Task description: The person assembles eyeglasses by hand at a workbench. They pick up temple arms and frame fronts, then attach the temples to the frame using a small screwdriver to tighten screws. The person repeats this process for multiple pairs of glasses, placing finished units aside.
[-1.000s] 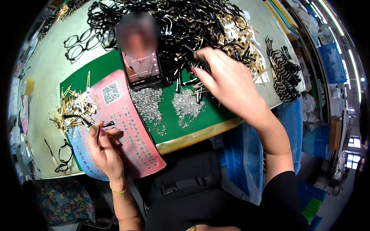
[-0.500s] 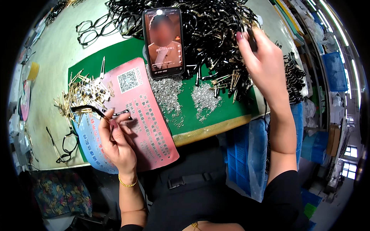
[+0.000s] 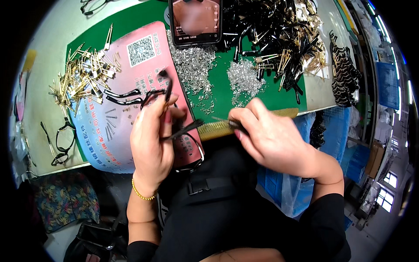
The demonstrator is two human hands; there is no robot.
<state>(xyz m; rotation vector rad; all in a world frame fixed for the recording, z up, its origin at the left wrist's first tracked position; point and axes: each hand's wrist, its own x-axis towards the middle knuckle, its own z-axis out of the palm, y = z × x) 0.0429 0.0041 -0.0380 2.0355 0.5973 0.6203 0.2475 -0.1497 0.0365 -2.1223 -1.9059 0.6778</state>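
Note:
My left hand is closed round a black eyeglass frame, above the pink and blue printed sheet. Dark parts of the frame stick out above and to the right of my fingers; the rest is hidden behind the hand. To its right, my right hand pinches a slim dark piece with a thin metal tip pointing left at the frame. Its kind cannot be made out. Two black temple arms lie on the printed sheet, just left of my left hand.
Gold-coloured metal pieces are heaped at the left. Small silver parts lie in piles on the green mat, before a phone. Black and gold temple arms crowd the right. Another eyeglass frame lies near the left edge.
My right hand has come from the far right pile toward the middle front. My left hand has shifted right and holds an eyeglass frame nearer my right hand. The view has tilted nearer.

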